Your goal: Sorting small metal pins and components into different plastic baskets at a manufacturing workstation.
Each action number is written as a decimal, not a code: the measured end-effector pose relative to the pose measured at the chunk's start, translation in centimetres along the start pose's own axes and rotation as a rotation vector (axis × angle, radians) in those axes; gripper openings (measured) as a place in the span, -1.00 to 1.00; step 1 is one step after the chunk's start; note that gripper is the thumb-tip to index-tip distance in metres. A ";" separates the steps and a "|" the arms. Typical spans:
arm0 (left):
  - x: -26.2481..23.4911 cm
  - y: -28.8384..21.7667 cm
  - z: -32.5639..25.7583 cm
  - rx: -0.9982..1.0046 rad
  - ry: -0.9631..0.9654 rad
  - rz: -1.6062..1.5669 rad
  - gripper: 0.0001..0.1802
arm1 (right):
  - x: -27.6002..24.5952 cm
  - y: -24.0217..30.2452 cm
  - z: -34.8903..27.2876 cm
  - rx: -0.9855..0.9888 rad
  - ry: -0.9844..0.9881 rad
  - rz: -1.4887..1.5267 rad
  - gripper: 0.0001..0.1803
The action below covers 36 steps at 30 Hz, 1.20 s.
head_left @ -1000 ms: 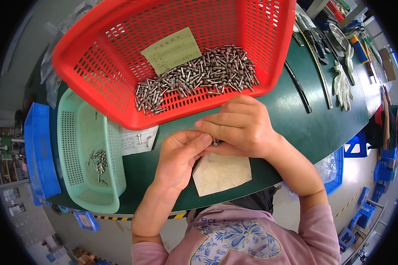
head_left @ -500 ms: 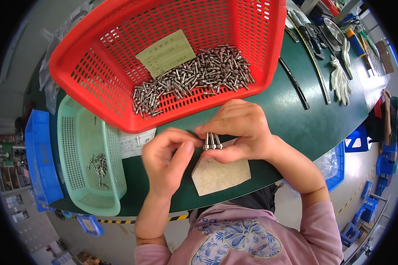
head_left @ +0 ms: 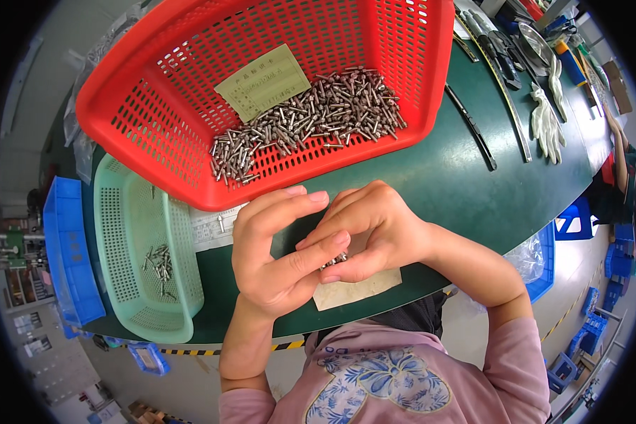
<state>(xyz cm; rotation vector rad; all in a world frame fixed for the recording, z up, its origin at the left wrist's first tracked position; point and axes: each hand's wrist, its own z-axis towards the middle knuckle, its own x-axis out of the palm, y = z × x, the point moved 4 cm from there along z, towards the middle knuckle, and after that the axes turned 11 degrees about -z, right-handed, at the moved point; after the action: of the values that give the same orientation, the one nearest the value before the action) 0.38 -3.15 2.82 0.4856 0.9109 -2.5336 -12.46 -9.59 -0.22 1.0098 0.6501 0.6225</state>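
Note:
Between my right thumb and fingers are several small headed metal pins, mostly hidden, with only their shiny heads showing. My right hand is closed on them above the green table. My left hand is right beside it with fingers apart, its thumb close to the right fingertips; whether it touches the pins I cannot tell. A pale cream sheet lies on the table under my hands. Beyond them, a red perforated basket holds a heap of similar metal pins and a light green paper card.
At left stand a pale green basket with a few pins in it and a blue bin. A printed paper lies partly under the red basket. White gloves and hand tools lie at far right; another person's arm shows beyond.
The pins have turned, from shafts in view to mostly heads, and come nearer my body. My left fingers have spread and stretched out toward the right hand. A co-worker's arm shows more at the right.

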 end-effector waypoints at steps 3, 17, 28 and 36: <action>-0.1 -0.1 0.1 -0.007 0.017 -0.026 -0.61 | 0.0 0.0 0.0 -0.006 0.010 0.018 -0.70; -0.2 0.0 0.2 -0.068 0.013 -0.122 -0.59 | -0.2 0.2 0.1 0.016 0.082 0.125 -0.57; 0.0 0.1 0.1 -0.055 0.003 -0.111 -0.59 | -0.3 0.2 0.0 0.012 0.074 0.110 -0.60; 0.0 0.1 0.1 -0.054 0.003 -0.114 -0.56 | -0.1 0.1 0.1 0.016 0.081 0.104 -0.60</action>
<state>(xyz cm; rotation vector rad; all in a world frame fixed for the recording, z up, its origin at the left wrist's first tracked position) 0.42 -3.24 2.86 0.4329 1.0329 -2.6022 -12.50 -9.70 -0.06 1.0419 0.6775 0.7531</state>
